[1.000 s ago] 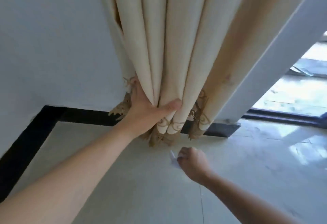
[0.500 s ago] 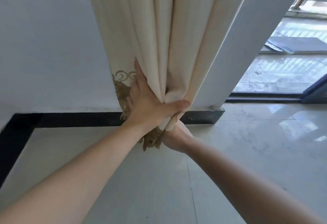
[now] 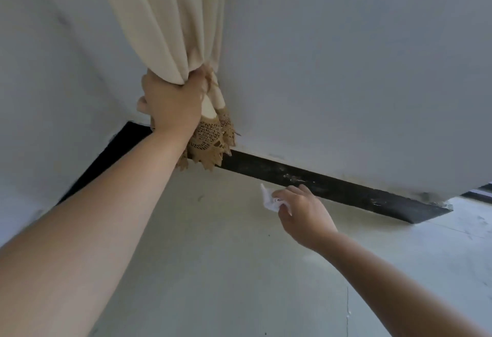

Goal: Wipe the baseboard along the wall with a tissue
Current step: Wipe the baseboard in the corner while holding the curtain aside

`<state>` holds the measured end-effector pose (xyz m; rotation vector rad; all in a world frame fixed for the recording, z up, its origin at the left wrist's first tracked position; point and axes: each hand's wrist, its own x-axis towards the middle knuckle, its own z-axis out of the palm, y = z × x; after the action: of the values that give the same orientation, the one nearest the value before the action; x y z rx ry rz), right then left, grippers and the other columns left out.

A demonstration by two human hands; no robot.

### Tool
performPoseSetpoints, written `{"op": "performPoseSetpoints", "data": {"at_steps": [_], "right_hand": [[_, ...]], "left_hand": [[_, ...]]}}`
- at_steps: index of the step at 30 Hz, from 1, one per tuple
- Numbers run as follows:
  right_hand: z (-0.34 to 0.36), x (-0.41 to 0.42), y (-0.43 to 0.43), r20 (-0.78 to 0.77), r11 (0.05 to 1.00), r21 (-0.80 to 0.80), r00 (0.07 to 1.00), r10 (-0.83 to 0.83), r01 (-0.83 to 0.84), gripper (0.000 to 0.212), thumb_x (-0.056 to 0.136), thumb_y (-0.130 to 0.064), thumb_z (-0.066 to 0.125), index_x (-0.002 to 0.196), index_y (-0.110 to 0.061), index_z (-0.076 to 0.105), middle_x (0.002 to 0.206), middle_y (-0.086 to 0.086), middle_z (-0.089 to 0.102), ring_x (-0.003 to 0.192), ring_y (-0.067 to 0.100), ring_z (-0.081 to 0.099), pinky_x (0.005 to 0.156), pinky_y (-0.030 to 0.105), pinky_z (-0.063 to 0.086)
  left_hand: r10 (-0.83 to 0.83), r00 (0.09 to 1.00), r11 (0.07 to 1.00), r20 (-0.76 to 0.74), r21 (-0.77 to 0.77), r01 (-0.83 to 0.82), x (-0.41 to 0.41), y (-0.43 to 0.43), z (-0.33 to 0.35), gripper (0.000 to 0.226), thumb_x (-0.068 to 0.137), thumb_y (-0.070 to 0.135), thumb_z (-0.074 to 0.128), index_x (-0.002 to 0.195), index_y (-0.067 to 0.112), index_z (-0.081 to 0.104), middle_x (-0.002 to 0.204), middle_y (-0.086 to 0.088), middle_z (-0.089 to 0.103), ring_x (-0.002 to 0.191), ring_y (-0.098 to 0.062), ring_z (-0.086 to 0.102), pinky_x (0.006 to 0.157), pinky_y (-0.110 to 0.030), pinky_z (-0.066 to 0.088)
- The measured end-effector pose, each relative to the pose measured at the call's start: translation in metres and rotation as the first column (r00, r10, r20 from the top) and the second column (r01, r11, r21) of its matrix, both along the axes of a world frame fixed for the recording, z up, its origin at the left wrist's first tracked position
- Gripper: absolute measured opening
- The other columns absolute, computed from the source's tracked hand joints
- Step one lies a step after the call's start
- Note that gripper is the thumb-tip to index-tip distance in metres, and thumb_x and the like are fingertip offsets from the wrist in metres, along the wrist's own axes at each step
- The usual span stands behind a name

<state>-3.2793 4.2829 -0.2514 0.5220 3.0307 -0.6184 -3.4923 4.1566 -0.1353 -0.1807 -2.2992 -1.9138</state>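
Observation:
A black baseboard (image 3: 332,186) runs along the foot of the white wall, with pale scuffs on it near the middle. My right hand (image 3: 303,211) is shut on a crumpled white tissue (image 3: 269,199), just in front of the baseboard and slightly below it. My left hand (image 3: 173,102) grips the gathered cream curtain (image 3: 170,25) and holds it bunched up off the floor at the corner. The curtain's brown lace hem (image 3: 210,144) hangs below my fist and covers a short stretch of the baseboard.
The baseboard continues down the left wall (image 3: 101,160) from the corner. It ends at the wall's right end (image 3: 436,210), where a dark door track (image 3: 479,195) shows. Pale tiled floor (image 3: 226,270) fills the foreground.
The curtain has been pulled left into the corner and lifted, baring the baseboard. My right hand has come out from behind the curtain with the tissue and sits by the baseboard. The view has swung left.

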Motion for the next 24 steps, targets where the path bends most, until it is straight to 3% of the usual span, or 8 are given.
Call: {"op": "performPoseSetpoints", "data": {"at_steps": [2, 5, 8, 11, 13, 16, 20, 24], "right_hand": [[-0.003, -0.022, -0.005, 0.023, 0.994, 0.077, 0.997, 0.078, -0.079, 0.038, 0.091, -0.010, 0.040, 0.123, -0.018, 0.058, 0.121, -0.005, 0.059, 0.113, 0.021, 0.044, 0.090, 0.027, 0.043], [-0.003, -0.062, -0.019, 0.174, 0.932, 0.244, 0.957, 0.231, -0.269, 0.044, 0.091, -0.005, 0.040, 0.133, -0.016, 0.046, 0.127, -0.001, 0.051, 0.109, 0.022, 0.040, 0.089, 0.029, 0.038], [-0.007, -0.103, -0.032, 0.315, 0.750, 0.425, 0.860, 0.402, -0.506, 0.045, 0.093, -0.006, 0.042, 0.138, -0.009, 0.038, 0.135, 0.009, 0.044, 0.119, 0.028, 0.036, 0.100, 0.036, 0.034], [-0.013, -0.140, -0.043, 0.437, 0.505, 0.531, 0.731, 0.525, -0.680, 0.040, 0.093, -0.008, 0.045, 0.133, -0.005, 0.045, 0.138, 0.013, 0.041, 0.127, 0.033, 0.030, 0.103, 0.040, 0.032], [-0.022, -0.159, -0.046, 0.496, 0.385, 0.565, 0.674, 0.548, -0.730, 0.035, 0.094, -0.010, 0.044, 0.128, -0.005, 0.054, 0.134, 0.013, 0.048, 0.127, 0.032, 0.031, 0.102, 0.040, 0.032], [-0.035, -0.169, -0.037, 0.559, 0.291, 0.626, 0.676, 0.480, -0.724, 0.032, 0.093, -0.015, 0.047, 0.121, -0.010, 0.061, 0.133, 0.012, 0.052, 0.131, 0.031, 0.027, 0.108, 0.041, 0.028], [-0.038, -0.154, -0.015, 0.651, 0.261, 0.563, 0.615, 0.445, -0.784, 0.033, 0.094, -0.013, 0.046, 0.123, -0.005, 0.057, 0.133, 0.014, 0.051, 0.136, 0.032, 0.020, 0.112, 0.040, 0.019], [-0.037, -0.121, 0.006, 0.762, 0.287, 0.464, 0.543, 0.352, -0.838, 0.031, 0.091, -0.007, 0.049, 0.120, -0.003, 0.059, 0.130, 0.019, 0.052, 0.134, 0.039, 0.023, 0.108, 0.046, 0.029]], "left_hand": [[0.093, 0.996, 0.995, -0.020, -0.036, -0.093, -0.024, -0.013, -0.006, 0.070, 0.058, 0.066, 0.067, 0.109, 0.018, 0.065, 0.107, 0.000, 0.065, 0.100, -0.008, 0.063, 0.085, -0.030, 0.055], [0.134, 0.987, 0.988, -0.084, -0.069, -0.140, -0.057, -0.030, -0.008, 0.072, 0.059, 0.069, 0.068, 0.108, 0.017, 0.066, 0.106, 0.000, 0.066, 0.102, -0.008, 0.063, 0.090, -0.035, 0.053], [0.041, 0.992, 0.994, -0.123, -0.096, -0.053, -0.076, -0.040, -0.007, 0.063, 0.065, 0.060, 0.072, 0.107, 0.014, 0.067, 0.103, 0.004, 0.069, 0.097, -0.002, 0.065, 0.088, -0.030, 0.054], [-0.001, 0.983, 0.999, -0.186, -0.052, -0.009, -0.079, -0.038, -0.010, 0.047, 0.071, 0.048, 0.075, 0.104, 0.015, 0.065, 0.100, 0.006, 0.068, 0.096, -0.001, 0.065, 0.088, -0.028, 0.054], [0.016, 0.978, 0.999, -0.208, -0.046, -0.026, -0.080, -0.034, -0.014, 0.045, 0.072, 0.051, 0.071, 0.101, 0.017, 0.064, 0.099, 0.006, 0.068, 0.097, -0.004, 0.064, 0.091, -0.036, 0.052], [0.004, 0.975, 0.999, -0.222, -0.031, -0.012, -0.084, -0.032, -0.017, 0.059, 0.069, 0.059, 0.068, 0.101, 0.009, 0.067, 0.095, 0.000, 0.070, 0.093, -0.010, 0.067, 0.086, -0.041, 0.053], [-0.040, 0.962, 0.999, -0.269, -0.038, 0.031, -0.088, -0.034, -0.021, 0.056, 0.072, 0.056, 0.070, 0.103, 0.009, 0.068, 0.096, 0.001, 0.071, 0.095, -0.010, 0.067, 0.089, -0.045, 0.051], [-0.030, 0.946, 1.000, -0.322, -0.009, 0.029, -0.089, -0.032, -0.025, 0.050, 0.076, 0.049, 0.070, 0.101, 0.006, 0.067, 0.092, 0.001, 0.071, 0.092, -0.013, 0.068, 0.085, -0.049, 0.052]]}}
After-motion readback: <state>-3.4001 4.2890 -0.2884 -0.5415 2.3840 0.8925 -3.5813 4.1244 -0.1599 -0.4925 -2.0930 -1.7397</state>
